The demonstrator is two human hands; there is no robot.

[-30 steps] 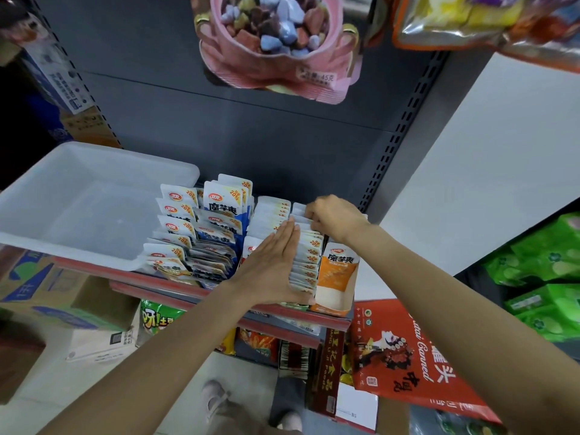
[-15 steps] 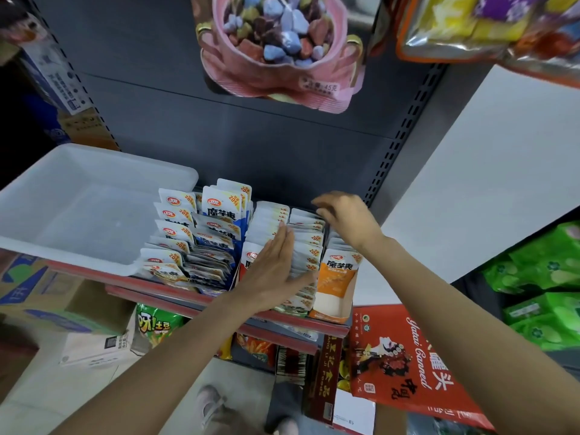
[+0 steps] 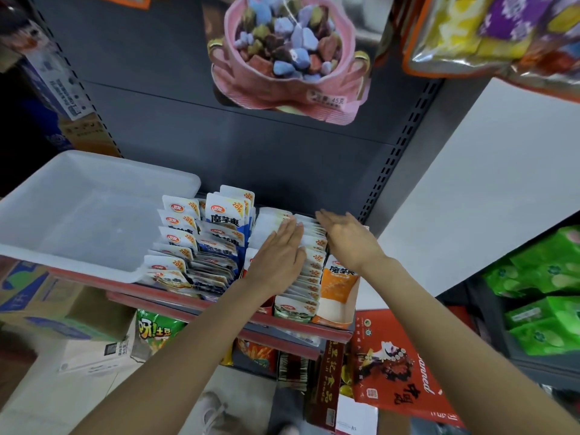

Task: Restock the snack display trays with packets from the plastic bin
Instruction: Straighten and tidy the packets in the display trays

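Rows of small snack packets stand in display trays on the red-edged shelf (image 3: 219, 306). The orange tray (image 3: 337, 293) on the right holds white packets (image 3: 310, 271); a blue tray (image 3: 226, 221) to its left holds more packets. My left hand (image 3: 276, 255) lies flat with straight fingers on the left side of the white packet row. On the row's right side rests my right hand (image 3: 348, 237), fingers extended along it. The white plastic bin (image 3: 94, 183) sits at the left of the shelf, and no packets show inside it.
A pink candy bag (image 3: 288, 54) hangs overhead, and more bags hang at top right. Below the shelf lie cardboard boxes (image 3: 40, 302), a green chip bag (image 3: 157, 331) and a red box (image 3: 398, 365). Green packets (image 3: 539, 296) fill the right-hand shelf.
My right hand has uncurled from gripping the back packets and now lies flat on the row. My left hand has slid further up the packets.
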